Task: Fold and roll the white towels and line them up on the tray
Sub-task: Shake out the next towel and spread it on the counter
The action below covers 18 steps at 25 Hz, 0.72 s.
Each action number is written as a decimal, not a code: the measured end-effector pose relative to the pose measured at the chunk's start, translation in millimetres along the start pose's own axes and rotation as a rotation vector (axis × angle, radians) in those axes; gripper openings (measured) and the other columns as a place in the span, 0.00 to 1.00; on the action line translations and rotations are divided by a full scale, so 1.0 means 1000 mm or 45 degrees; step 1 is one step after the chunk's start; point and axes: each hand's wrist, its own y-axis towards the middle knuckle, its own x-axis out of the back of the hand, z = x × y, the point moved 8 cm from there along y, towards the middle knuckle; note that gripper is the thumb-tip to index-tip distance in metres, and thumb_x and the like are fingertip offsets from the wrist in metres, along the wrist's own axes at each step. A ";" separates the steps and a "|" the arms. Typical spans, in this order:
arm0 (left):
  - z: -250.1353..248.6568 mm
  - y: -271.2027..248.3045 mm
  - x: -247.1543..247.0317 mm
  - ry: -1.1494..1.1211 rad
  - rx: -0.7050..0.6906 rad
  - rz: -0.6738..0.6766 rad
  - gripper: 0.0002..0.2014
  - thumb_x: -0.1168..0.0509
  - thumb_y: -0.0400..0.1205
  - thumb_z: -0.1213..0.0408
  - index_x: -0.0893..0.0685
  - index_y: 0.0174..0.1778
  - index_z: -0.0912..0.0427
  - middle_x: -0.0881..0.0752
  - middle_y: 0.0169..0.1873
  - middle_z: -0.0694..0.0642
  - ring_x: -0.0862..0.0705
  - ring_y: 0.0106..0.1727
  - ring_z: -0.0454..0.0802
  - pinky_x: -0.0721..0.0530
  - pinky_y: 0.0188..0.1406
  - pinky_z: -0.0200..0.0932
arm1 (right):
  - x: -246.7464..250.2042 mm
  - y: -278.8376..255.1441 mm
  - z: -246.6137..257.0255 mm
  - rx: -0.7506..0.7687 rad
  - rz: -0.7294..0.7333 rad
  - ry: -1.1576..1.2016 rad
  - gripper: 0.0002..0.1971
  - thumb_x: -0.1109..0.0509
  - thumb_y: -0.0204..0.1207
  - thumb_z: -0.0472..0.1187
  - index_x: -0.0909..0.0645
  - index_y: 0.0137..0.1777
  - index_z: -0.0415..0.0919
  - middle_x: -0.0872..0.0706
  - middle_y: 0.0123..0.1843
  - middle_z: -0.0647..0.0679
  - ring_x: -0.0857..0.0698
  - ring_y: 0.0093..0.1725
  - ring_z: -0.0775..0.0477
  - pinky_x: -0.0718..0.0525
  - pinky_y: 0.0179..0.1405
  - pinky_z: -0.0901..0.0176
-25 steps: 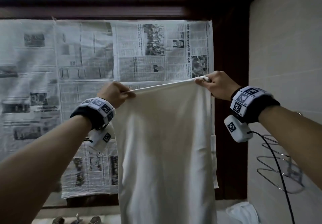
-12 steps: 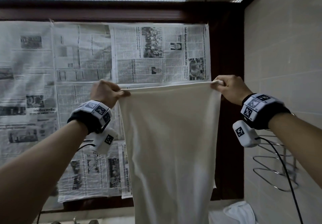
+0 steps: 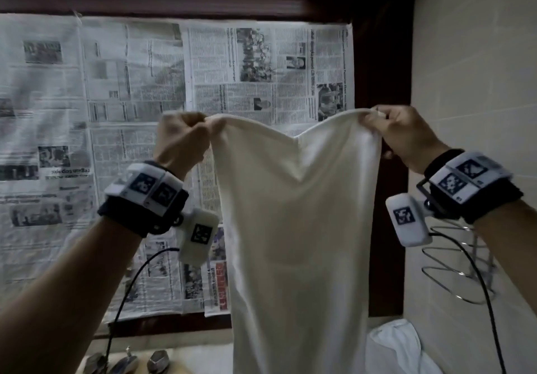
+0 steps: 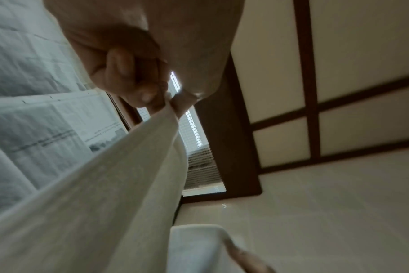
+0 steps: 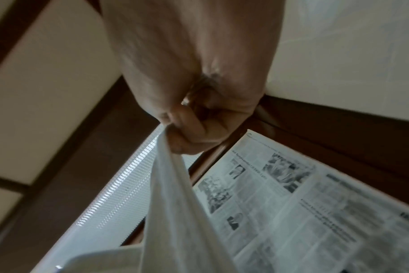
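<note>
The towel (image 3: 293, 228) hangs upright in front of the newspaper-covered window, its top edge sagging. The left hand (image 3: 181, 138) and right hand (image 3: 406, 138) each pinch 1 top corner. It looks soft, light and limp, so the corners seem the surest hold.

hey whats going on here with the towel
A person is holding a white towel up in the air by its two top corners, the left hand pinching one and the right hand the other. The top edge sags in the middle and the rest hangs straight down in front of a newspaper-covered window. It is not folded or rolled yet. More white cloth lies on the counter at the lower right. No tray is in view.
</note>
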 end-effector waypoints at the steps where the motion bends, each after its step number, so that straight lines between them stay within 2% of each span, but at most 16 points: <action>1: -0.007 -0.003 0.000 -0.073 0.031 0.010 0.14 0.27 0.76 0.56 0.16 0.26 0.56 0.22 0.20 0.51 0.29 0.17 0.42 0.32 0.16 0.33 | -0.001 -0.002 0.009 -0.004 -0.021 0.065 0.14 0.33 0.82 0.45 0.18 0.34 0.49 0.18 0.31 0.51 0.22 0.26 0.54 0.30 0.16 0.67; 5: -0.009 0.006 0.002 -0.266 0.118 -0.024 0.16 0.26 0.73 0.63 0.19 0.20 0.56 0.27 0.14 0.51 0.34 0.15 0.45 0.39 0.14 0.31 | 0.003 -0.002 0.022 -0.060 -0.109 0.230 0.10 0.32 0.80 0.43 0.18 0.36 0.46 0.20 0.34 0.46 0.22 0.29 0.49 0.30 0.19 0.67; 7: 0.018 0.008 -0.005 -0.272 0.202 -0.019 0.17 0.26 0.70 0.63 0.20 0.15 0.55 0.28 0.14 0.51 0.35 0.13 0.45 0.41 0.14 0.29 | -0.006 -0.002 0.001 -0.133 -0.054 0.237 0.09 0.32 0.79 0.42 0.17 0.38 0.45 0.17 0.36 0.46 0.19 0.33 0.50 0.26 0.23 0.64; 8: 0.036 0.007 -0.012 -0.240 0.252 -0.009 0.19 0.26 0.70 0.62 0.21 0.14 0.55 0.29 0.13 0.50 0.35 0.12 0.44 0.41 0.14 0.28 | -0.013 -0.003 -0.017 -0.180 -0.018 0.229 0.08 0.31 0.79 0.42 0.17 0.38 0.44 0.17 0.37 0.46 0.19 0.33 0.50 0.26 0.22 0.65; 10: 0.083 -0.003 -0.025 -0.128 0.363 0.004 0.23 0.26 0.74 0.63 0.22 0.12 0.55 0.29 0.10 0.49 0.33 0.11 0.44 0.38 0.12 0.29 | -0.032 -0.008 -0.064 -0.287 0.039 0.191 0.06 0.31 0.80 0.40 0.18 0.45 0.38 0.20 0.37 0.41 0.22 0.29 0.51 0.28 0.16 0.68; 12: 0.137 -0.025 -0.042 0.005 0.490 0.027 0.21 0.27 0.77 0.64 0.21 0.16 0.57 0.27 0.08 0.50 0.30 0.09 0.45 0.33 0.10 0.31 | -0.057 -0.021 -0.122 -0.418 0.080 0.082 0.06 0.31 0.81 0.38 0.18 0.52 0.35 0.23 0.33 0.41 0.23 0.21 0.55 0.29 0.12 0.70; 13: 0.168 -0.039 -0.052 0.058 0.558 0.039 0.19 0.28 0.78 0.65 0.21 0.20 0.59 0.26 0.08 0.51 0.28 0.09 0.45 0.29 0.10 0.33 | -0.071 -0.031 -0.156 -0.486 0.102 0.006 0.06 0.32 0.81 0.37 0.18 0.52 0.34 0.22 0.31 0.42 0.24 0.18 0.57 0.28 0.12 0.70; 14: 0.202 -0.057 -0.063 0.101 0.628 0.049 0.17 0.28 0.78 0.65 0.20 0.22 0.61 0.24 0.09 0.53 0.25 0.10 0.46 0.24 0.12 0.36 | -0.087 -0.044 -0.192 -0.548 0.132 -0.065 0.07 0.32 0.81 0.37 0.17 0.51 0.33 0.21 0.31 0.42 0.22 0.17 0.57 0.26 0.13 0.69; 16: 0.268 -0.099 -0.083 0.163 0.774 0.081 0.12 0.30 0.75 0.66 0.18 0.26 0.65 0.19 0.13 0.58 0.18 0.15 0.52 0.14 0.22 0.48 | -0.118 -0.078 -0.261 -0.666 0.203 -0.181 0.09 0.31 0.80 0.39 0.16 0.45 0.33 0.16 0.33 0.41 0.18 0.23 0.51 0.20 0.19 0.65; 18: 0.324 -0.144 -0.104 0.236 0.905 0.142 0.09 0.32 0.73 0.66 0.15 0.32 0.69 0.16 0.18 0.64 0.13 0.22 0.59 0.11 0.28 0.60 | -0.152 -0.116 -0.317 -0.749 0.319 -0.279 0.12 0.31 0.80 0.41 0.17 0.36 0.39 0.15 0.31 0.43 0.18 0.27 0.49 0.21 0.24 0.68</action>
